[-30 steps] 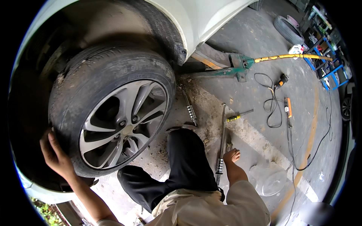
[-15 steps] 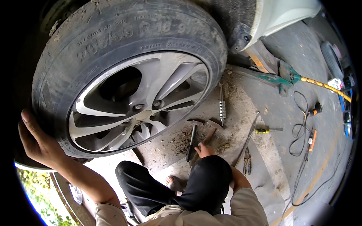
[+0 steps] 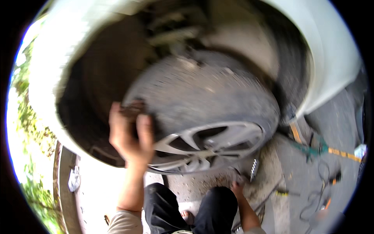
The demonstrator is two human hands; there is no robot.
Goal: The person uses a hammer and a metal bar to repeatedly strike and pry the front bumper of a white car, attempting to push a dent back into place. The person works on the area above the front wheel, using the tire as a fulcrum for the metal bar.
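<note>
A muddy car tire (image 3: 202, 91) on a silver alloy wheel (image 3: 218, 146) fills the middle, inside the wheel arch. At the tire's left edge is my left hand (image 3: 131, 136), fingers and thumb apart. A dark brown patch shows between them, too blurred to identify. Down by the floor, past my right knee, my right hand (image 3: 237, 188) is closed around a hammer (image 3: 241, 179); its handle is mostly hidden by the hand.
White bodywork (image 3: 331, 58) surrounds the arch. To the right, a green jack (image 3: 317, 148) has a yellow handle. A coil spring (image 3: 254, 169), a yellow screwdriver (image 3: 281, 193) and a black cable (image 3: 321, 183) lie on the floor. Greenery shows at far left.
The view has swung up and left, bringing the tread and wheel arch into sight. My left hand now shows higher on the tire's edge. The right hand stays low at the hammer.
</note>
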